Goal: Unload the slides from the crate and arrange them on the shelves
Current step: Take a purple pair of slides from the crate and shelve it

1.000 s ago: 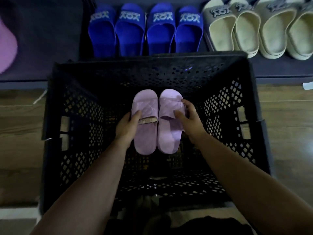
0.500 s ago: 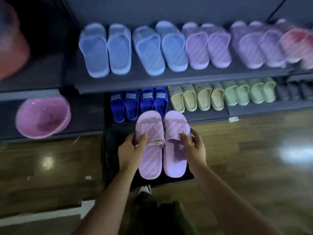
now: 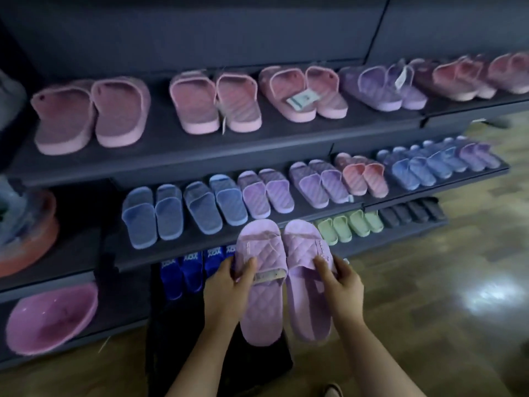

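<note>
I hold a pair of lilac quilted slides side by side in front of the shelves. My left hand [image 3: 226, 287] grips the left slide [image 3: 262, 299] at its strap. My right hand [image 3: 339, 285] grips the right slide [image 3: 306, 299] the same way. The black crate [image 3: 183, 348] stands on the floor below my arms, mostly hidden and dark. The middle shelf [image 3: 177, 253] carries blue, lilac and pink slides. The top shelf [image 3: 160, 144] holds pink and purple pairs.
Dark blue slides [image 3: 183, 270] and green slides [image 3: 340, 227] sit on the bottom shelf. A pink basin [image 3: 48, 319] and an orange tub [image 3: 25, 239] rest on the left shelving. Glossy wooden floor [image 3: 429, 282] spreads to the right.
Both hands lifted the lilac pair out of the crate and up toward the shelves. My view rose from the crate's inside to the upper shelves.
</note>
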The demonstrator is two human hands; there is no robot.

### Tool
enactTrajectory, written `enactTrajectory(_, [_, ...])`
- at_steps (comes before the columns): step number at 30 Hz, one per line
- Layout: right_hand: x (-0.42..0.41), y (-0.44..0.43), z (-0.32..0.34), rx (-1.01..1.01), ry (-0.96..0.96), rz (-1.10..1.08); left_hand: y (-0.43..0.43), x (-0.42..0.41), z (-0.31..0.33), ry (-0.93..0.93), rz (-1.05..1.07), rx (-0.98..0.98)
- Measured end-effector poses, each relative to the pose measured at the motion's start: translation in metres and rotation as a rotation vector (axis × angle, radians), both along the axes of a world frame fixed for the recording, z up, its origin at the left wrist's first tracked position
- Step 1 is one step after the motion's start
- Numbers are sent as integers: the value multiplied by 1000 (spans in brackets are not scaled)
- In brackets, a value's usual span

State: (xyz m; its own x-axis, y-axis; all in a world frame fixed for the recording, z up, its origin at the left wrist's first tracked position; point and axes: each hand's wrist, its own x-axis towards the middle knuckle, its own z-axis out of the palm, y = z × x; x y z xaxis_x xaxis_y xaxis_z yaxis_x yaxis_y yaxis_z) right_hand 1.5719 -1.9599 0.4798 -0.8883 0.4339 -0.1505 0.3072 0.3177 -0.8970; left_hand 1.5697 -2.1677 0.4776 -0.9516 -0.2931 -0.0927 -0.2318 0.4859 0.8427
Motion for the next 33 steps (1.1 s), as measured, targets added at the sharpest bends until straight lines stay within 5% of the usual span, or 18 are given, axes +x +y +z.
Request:
enactTrajectory(14, [-43, 192, 45, 64, 145, 43, 197, -28, 51, 100, 56, -11])
enactTrajectory(33, [-60, 239, 54, 45, 195, 45, 249, -43, 63, 108, 35, -37])
